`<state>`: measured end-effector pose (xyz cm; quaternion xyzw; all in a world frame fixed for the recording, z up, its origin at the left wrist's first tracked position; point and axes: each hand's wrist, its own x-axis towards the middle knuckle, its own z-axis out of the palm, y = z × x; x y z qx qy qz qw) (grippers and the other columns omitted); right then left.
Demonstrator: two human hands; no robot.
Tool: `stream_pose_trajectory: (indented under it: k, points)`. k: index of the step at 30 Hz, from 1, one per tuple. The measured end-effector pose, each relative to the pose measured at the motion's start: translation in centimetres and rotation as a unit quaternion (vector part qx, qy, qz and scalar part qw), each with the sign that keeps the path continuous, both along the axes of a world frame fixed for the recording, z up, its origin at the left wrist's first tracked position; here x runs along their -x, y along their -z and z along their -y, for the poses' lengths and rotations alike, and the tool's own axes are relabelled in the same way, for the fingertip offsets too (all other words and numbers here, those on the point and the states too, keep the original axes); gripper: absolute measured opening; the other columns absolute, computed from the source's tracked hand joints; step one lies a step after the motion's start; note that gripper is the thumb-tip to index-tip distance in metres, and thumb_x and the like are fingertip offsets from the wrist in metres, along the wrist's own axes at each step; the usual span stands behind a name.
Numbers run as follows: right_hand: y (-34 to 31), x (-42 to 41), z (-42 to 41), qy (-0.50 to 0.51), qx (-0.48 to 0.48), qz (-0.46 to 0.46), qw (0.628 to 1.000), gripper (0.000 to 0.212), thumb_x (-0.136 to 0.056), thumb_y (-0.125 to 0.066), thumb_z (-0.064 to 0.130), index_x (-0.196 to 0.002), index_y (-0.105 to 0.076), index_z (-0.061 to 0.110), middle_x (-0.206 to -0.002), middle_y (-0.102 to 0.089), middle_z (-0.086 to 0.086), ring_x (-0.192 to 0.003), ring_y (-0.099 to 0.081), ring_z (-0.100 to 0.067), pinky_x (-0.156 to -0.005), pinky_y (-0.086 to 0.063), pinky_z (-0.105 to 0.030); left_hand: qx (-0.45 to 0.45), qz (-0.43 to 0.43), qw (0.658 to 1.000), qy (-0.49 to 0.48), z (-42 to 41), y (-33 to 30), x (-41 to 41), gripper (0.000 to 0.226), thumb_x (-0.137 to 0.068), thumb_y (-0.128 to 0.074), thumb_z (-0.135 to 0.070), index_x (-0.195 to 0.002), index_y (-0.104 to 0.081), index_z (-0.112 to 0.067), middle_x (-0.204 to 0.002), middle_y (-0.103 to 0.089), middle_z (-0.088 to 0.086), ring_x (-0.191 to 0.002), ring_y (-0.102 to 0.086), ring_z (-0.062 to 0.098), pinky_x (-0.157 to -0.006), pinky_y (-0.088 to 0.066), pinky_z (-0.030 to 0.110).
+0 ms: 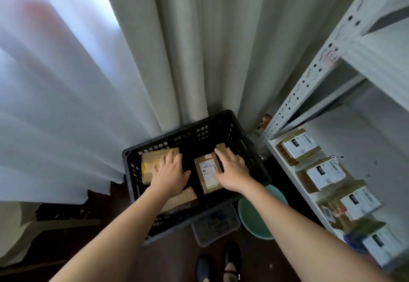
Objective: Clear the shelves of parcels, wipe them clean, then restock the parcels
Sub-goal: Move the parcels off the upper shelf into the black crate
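A black plastic crate (pixel 252 148) stands on the floor by the curtain, with several brown parcels in it. My left hand (pixel 169 172) lies on a taped brown parcel (pixel 150 162) at the crate's left side, fingers spread over its top. My right hand (pixel 232 170) reaches over a brown parcel with a white label (pixel 207 171) in the crate's right half; its thumb touches the parcel's edge and its fingers extend past it toward a parcel standing behind. Another parcel (pixel 183 197) lies near the crate's front, partly under my left wrist. More labelled parcels (pixel 298 146) sit in a row on the white shelf (pixel 285 164).
The white metal shelving unit (pixel 309 78) rises at the right, its upper shelves bare. A teal basin (pixel 254 217) and a grey bin (pixel 215 226) stand on the floor in front of the crate. Curtains hang behind. My shoes (pixel 219 264) are at the bottom.
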<state>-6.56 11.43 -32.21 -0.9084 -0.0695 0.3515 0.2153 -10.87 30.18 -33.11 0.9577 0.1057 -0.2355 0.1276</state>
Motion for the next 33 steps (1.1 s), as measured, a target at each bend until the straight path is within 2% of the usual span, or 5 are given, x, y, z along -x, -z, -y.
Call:
stream_pose_trajectory:
  k: [4, 9, 18, 25, 33]
  points:
    - [-5.5, 0.9, 2.3, 0.006, 0.026, 0.056, 0.998, 0.069, -0.101, -0.042, 0.042, -0.154, 0.001, 0.047, -0.163, 0.02, 0.004, -0.149, 0.018, -0.033, -0.118, 0.005, -0.058, -0.026, 0.051, 0.997, 0.05, 2.0, -5.5, -1.3, 0.068, -0.099, -0.03, -0.055, -0.155, -0.005, -0.026, -0.163, 0.009, 0.001, -0.149, 0.007, 0.031, -0.116, -0.001, 0.061]
    - [-12.0, 3.1, 6.6, 0.025, 0.095, 0.163, 0.982, 0.071, -0.1, -0.039, 0.05, -0.153, 0.01, 0.046, -0.16, 0.029, 0.001, -0.146, 0.027, -0.036, -0.113, 0.012, -0.065, -0.055, 0.122, 0.983, 0.127, 5.9, -11.8, -2.3, 0.065, -0.097, -0.015, -0.063, -0.152, 0.01, -0.038, -0.16, 0.022, -0.004, -0.147, 0.02, 0.03, -0.113, 0.01, 0.062]
    - [-21.1, 9.2, 18.8, 0.146, 0.191, 0.261, 0.935, 0.071, -0.102, -0.037, 0.047, -0.153, 0.012, 0.043, -0.158, 0.034, -0.003, -0.142, 0.034, -0.038, -0.107, 0.022, -0.067, -0.034, 0.203, 0.944, 0.258, 19.5, -19.8, -2.1, 0.063, -0.096, -0.01, -0.063, -0.151, 0.011, -0.041, -0.159, 0.026, -0.004, -0.146, 0.022, 0.03, -0.113, 0.011, 0.063]
    - [-26.4, 16.1, 29.9, 0.231, 0.234, 0.317, 0.89, 0.07, -0.102, -0.038, 0.043, -0.155, 0.009, 0.04, -0.158, 0.033, -0.004, -0.143, 0.034, -0.037, -0.109, 0.02, -0.067, -0.013, 0.263, 0.899, 0.35, 33.5, -24.6, 0.5, 0.064, -0.096, -0.005, -0.063, -0.151, 0.015, -0.039, -0.157, 0.031, -0.004, -0.146, 0.023, 0.03, -0.111, 0.014, 0.062]
    - [-30.8, 24.1, 44.2, 0.346, 0.283, 0.351, 0.823, 0.068, -0.101, -0.039, 0.04, -0.155, 0.002, 0.04, -0.16, 0.028, -0.004, -0.145, 0.029, -0.037, -0.112, 0.015, -0.067, 0.007, 0.278, 0.862, 0.423, 49.2, -27.4, 7.7, 0.065, -0.094, -0.003, -0.065, -0.153, 0.006, -0.04, -0.157, 0.031, -0.002, -0.145, 0.025, 0.031, -0.111, 0.015, 0.061]
